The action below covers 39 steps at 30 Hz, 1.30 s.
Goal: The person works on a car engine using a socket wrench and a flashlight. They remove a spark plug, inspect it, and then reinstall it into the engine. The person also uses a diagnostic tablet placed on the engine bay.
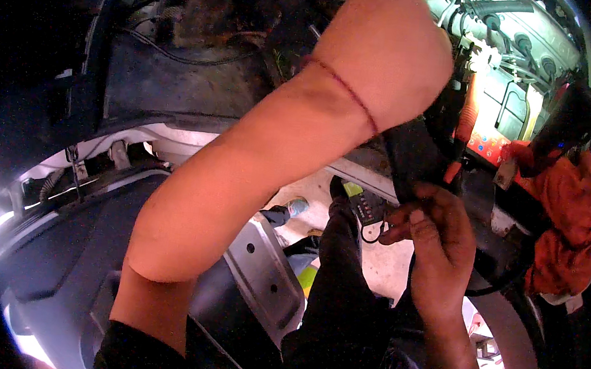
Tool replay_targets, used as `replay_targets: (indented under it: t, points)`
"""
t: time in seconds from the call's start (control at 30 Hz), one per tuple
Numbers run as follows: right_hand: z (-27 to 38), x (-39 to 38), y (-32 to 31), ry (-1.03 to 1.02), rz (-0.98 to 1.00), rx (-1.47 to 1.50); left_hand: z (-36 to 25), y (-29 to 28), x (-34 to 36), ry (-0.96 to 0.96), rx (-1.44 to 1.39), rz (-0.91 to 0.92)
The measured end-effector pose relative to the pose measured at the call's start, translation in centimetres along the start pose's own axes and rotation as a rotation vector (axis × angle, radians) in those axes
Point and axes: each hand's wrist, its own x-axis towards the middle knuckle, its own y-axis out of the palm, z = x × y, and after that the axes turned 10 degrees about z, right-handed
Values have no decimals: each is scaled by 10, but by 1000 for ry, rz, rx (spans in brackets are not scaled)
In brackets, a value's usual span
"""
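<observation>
The thin curved wire [370, 242] is black. The wrist cord [342, 83] is dark red, and the left sleeve [136, 352] is plain black. The crumpled cloth [570, 223] is orange-red; the ribbed tube [466, 118] is bright orange. The metal bracket [264, 269] is silver-grey, and the floor [382, 268] is pale cream.

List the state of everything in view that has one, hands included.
Left hand: stretched forward, grip hidden
Right hand: curled, hold unclear
Wrist string: worn in a loop
Left sleeve: ends above the elbow
Red cloth: crumpled
Orange tube: brightly lit
</observation>
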Motion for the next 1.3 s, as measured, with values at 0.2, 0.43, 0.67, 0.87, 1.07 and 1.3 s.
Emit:
replay_targets:
  t: [0.2, 0.43, 0.67, 0.87, 1.07, 1.3]
  points:
    - [0, 0, -1, 10, 16, -22, -8, -9, -7, -135, -212, 56]
    - [3, 1, 2, 17, -15, -54, -7, -13, -17, 12, -40, -64]
    - [2, 0, 6, 22, -45, -65, -3, -22, -4, 154, 6, 103]
    - [-1, -2, 4, -5, -37, -102, -4, -23, -6, 167, 70, 77]
    - [0, -2, 1, 11, 0, 1, 0, -10, -2, -114, -147, 84]
    - [6, -4, -5, 34, 14, 54, 2, 28, 61, 85, 359, -18]
